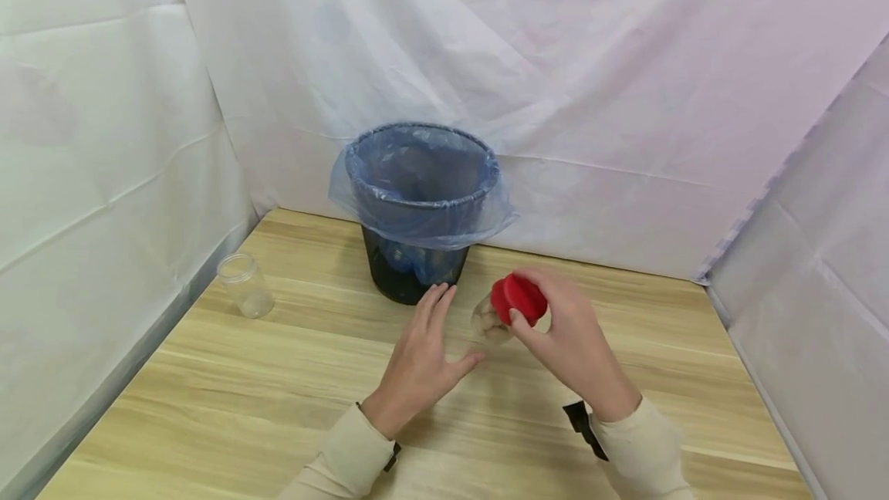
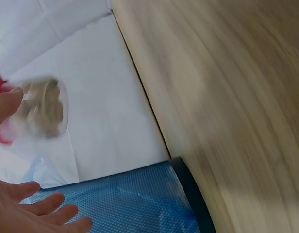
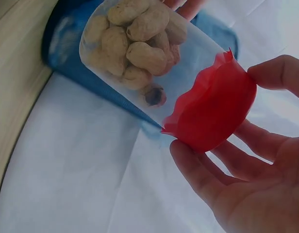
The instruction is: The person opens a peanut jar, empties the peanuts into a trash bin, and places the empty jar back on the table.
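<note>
A clear jar (image 1: 488,321) of unshelled peanuts (image 3: 148,57) hangs tilted above the table. Its red lid (image 3: 215,104) has a wavy edge, and my right hand (image 1: 572,338) grips the jar by this lid, thumb and fingers around the rim. To the left of the jar, my left hand (image 1: 419,357) has its fingers stretched out and holds nothing. In the left wrist view, a gap shows between those fingers (image 2: 50,204) and the jar. A dark bit lies among the peanuts, near the lid end.
A black mesh bin (image 1: 382,272) with a blue bag (image 1: 444,226) over its rim stands at the back of the wooden table (image 1: 243,400). On the left sits a clear lidless jar (image 1: 246,288). White sheets (image 1: 590,83) hang behind and at both sides.
</note>
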The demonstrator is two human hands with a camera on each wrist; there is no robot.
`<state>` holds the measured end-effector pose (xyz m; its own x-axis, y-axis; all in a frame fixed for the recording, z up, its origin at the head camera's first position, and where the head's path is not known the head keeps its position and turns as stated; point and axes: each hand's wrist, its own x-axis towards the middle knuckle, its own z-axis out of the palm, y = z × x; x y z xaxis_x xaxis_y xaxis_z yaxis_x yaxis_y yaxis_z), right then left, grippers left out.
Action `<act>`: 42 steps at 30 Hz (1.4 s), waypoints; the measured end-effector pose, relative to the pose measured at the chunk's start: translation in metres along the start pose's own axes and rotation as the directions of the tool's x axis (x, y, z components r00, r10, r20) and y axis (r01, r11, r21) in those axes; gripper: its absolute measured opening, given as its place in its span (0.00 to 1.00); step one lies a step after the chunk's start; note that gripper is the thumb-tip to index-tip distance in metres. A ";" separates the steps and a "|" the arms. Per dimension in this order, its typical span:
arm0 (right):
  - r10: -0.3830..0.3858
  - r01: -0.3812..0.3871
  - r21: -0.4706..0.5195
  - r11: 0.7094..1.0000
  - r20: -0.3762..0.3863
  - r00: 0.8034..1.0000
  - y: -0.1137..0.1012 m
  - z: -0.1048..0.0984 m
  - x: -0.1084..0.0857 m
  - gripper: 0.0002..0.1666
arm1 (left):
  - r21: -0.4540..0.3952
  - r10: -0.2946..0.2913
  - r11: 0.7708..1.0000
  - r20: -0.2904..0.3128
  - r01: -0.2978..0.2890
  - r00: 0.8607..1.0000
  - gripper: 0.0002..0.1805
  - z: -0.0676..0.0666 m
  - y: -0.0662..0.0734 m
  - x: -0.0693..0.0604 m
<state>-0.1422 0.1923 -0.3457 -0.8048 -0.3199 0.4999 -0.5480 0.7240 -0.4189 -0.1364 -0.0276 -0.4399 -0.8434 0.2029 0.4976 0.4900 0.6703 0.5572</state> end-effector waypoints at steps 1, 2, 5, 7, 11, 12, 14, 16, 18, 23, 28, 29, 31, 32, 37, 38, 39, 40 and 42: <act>-0.020 0.020 0.010 1.000 -0.002 1.000 -0.004 0.002 0.000 0.29 | -0.016 0.002 1.000 -0.005 -0.002 1.000 0.58 0.001 0.002 0.000; -0.041 0.041 0.019 0.999 -0.004 0.999 -0.008 0.003 0.000 0.29 | -0.035 0.006 0.999 -0.014 -0.007 1.000 0.58 0.002 0.003 0.000; -0.082 0.081 0.059 0.995 0.007 0.997 -0.018 0.009 -0.001 0.29 | -0.109 0.031 0.993 -0.048 -0.036 0.998 0.56 0.004 0.006 0.000; -0.089 0.087 0.081 0.993 0.023 0.996 -0.023 0.013 -0.002 0.29 | -0.156 0.050 0.986 -0.071 -0.060 0.996 0.53 0.005 0.007 0.000; -0.079 0.074 0.095 0.993 0.057 0.995 -0.027 0.017 -0.003 0.30 | -0.188 0.090 0.976 -0.123 -0.112 0.988 0.47 0.007 0.007 0.000; -0.077 0.071 0.088 0.994 0.067 0.995 -0.027 0.018 -0.003 0.31 | -0.171 0.097 0.978 -0.141 -0.120 0.985 0.47 0.007 0.007 0.000; -0.070 0.063 0.075 0.995 0.093 0.993 -0.026 0.019 -0.003 0.32 | -0.127 0.110 0.983 -0.178 -0.134 0.978 0.45 0.007 0.006 0.001; -0.046 0.039 0.061 0.997 0.131 0.990 -0.025 0.019 -0.003 0.33 | -0.073 0.124 0.987 -0.211 -0.142 0.970 0.44 0.007 0.005 0.001; -0.008 0.000 0.048 0.999 0.169 0.986 -0.024 0.020 -0.002 0.36 | -0.019 0.137 0.989 -0.232 -0.145 0.963 0.43 0.006 0.005 0.001; 0.086 -0.098 0.041 0.994 0.225 0.971 -0.021 0.023 -0.002 0.38 | 0.072 0.155 0.987 -0.238 -0.141 0.959 0.42 0.005 0.004 0.000; 0.089 -0.103 0.043 0.994 0.239 0.967 -0.018 0.025 -0.003 0.35 | 0.093 0.168 0.984 -0.235 -0.150 0.957 0.42 0.004 0.002 -0.001; 0.087 -0.101 0.047 0.994 0.243 0.966 -0.018 0.025 -0.003 0.35 | 0.089 0.167 0.985 -0.233 -0.150 0.958 0.41 0.004 0.002 -0.001; 0.084 -0.101 0.056 0.993 0.252 0.964 -0.016 0.026 -0.003 0.34 | 0.077 0.163 0.986 -0.230 -0.149 0.959 0.41 0.004 0.001 -0.001; 0.083 -0.102 0.061 0.993 0.257 0.963 -0.016 0.026 -0.003 0.34 | 0.071 0.159 0.987 -0.227 -0.147 0.961 0.41 0.003 0.000 -0.002; 0.077 -0.100 0.068 0.993 0.280 0.957 -0.013 0.027 -0.003 0.35 | 0.061 0.143 0.989 -0.200 -0.133 0.969 0.40 0.002 -0.002 -0.002; 0.072 -0.095 0.066 0.993 0.283 0.956 -0.013 0.027 -0.003 0.35 | 0.062 0.136 0.990 -0.191 -0.126 0.972 0.40 0.002 -0.002 -0.002; 0.066 -0.088 0.064 0.994 0.285 0.956 -0.012 0.027 -0.003 0.35 | 0.062 0.128 0.991 -0.181 -0.119 0.975 0.40 0.002 -0.002 -0.002; 0.058 -0.079 0.063 0.995 0.286 0.956 -0.012 0.027 -0.003 0.35 | 0.057 0.117 0.992 -0.170 -0.108 0.978 0.40 0.001 -0.001 -0.003; 0.036 -0.057 0.066 0.996 0.288 0.957 -0.011 0.026 -0.003 0.35 | 0.037 0.090 0.996 -0.147 -0.086 0.985 0.40 0.000 -0.001 -0.003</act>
<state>-0.1397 0.1690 -0.3619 -0.8554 -0.4565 0.2449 -0.5151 0.6993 -0.4956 -0.1342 -0.0285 -0.4418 -0.7541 0.1553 0.6382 0.5521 0.6762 0.4878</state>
